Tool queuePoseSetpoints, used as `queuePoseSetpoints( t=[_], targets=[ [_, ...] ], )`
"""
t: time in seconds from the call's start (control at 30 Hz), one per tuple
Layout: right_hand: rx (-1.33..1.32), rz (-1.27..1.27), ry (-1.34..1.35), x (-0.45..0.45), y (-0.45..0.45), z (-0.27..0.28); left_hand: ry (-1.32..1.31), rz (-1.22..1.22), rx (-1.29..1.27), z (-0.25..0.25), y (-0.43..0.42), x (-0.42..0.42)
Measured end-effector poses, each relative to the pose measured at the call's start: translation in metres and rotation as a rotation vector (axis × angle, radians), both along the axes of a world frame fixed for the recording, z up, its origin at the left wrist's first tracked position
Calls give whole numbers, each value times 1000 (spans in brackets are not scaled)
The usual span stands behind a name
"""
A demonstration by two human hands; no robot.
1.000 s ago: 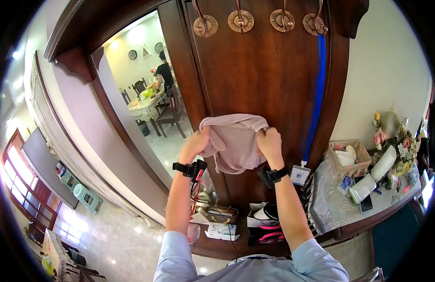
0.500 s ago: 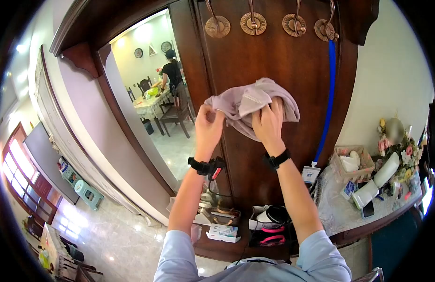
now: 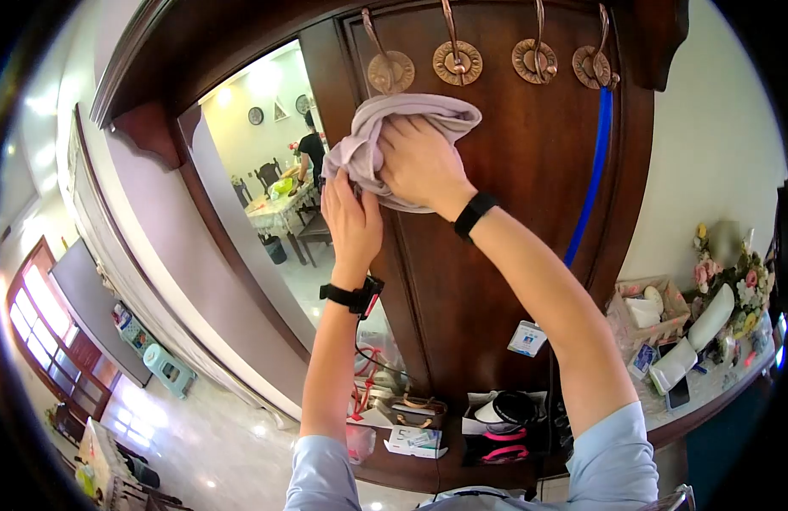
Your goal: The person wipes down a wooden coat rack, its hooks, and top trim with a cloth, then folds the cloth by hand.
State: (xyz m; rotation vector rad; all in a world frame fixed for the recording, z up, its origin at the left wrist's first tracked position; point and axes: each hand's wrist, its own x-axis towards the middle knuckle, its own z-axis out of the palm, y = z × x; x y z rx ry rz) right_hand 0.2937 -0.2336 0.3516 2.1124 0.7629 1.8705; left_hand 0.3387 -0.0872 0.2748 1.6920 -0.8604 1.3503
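A crumpled pale pink cloth (image 3: pixel 411 104) is held up against the dark wooden panel (image 3: pixel 513 170), just below the leftmost bronze hook (image 3: pixel 390 72). My right hand (image 3: pixel 419 162) presses into the middle of the cloth with its fingers spread. At the cloth's lower left edge, my left hand (image 3: pixel 351 217) touches it with the fingers pointing up; its thumb is close to the fingers, and the fingertips are partly against the fabric.
A blue lanyard (image 3: pixel 594 179) with a badge (image 3: pixel 527 338) hangs from the rightmost hook. Below stand a small white box (image 3: pixel 416 442) and a box with black and pink items (image 3: pixel 504 417). At right, a table (image 3: pixel 666 417) bears flowers and a basket (image 3: pixel 658 311). A person (image 3: pixel 311 152) stands beyond.
The cloth has moved up and left, toward the leftmost hook. My right hand has gone with it, its fingers spreading over the fabric. My left hand has shifted left. The badge has swung left.
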Motion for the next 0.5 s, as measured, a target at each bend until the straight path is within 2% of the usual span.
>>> queuePoseSetpoints(
  t=[0.1,0.13,0.2,0.27,0.4,0.5],
  targets=[
    [65,-48,158,-1,10,-27,-45,133,34,-37,2,8],
    [92,-37,215,0,13,-42,-46,133,40,-49,5,5],
    [118,10,201,1,18,-75,136,35,99,-72,10,-1],
    [92,-36,211,-7,19,-104,19,104,130,-96,12,-3],
    [60,-137,322,-24,18,-141,99,9,154,-121,20,-15],
    [311,38,567,-35,18,-166,96,-103,111,-118,23,-20]
  ],
)
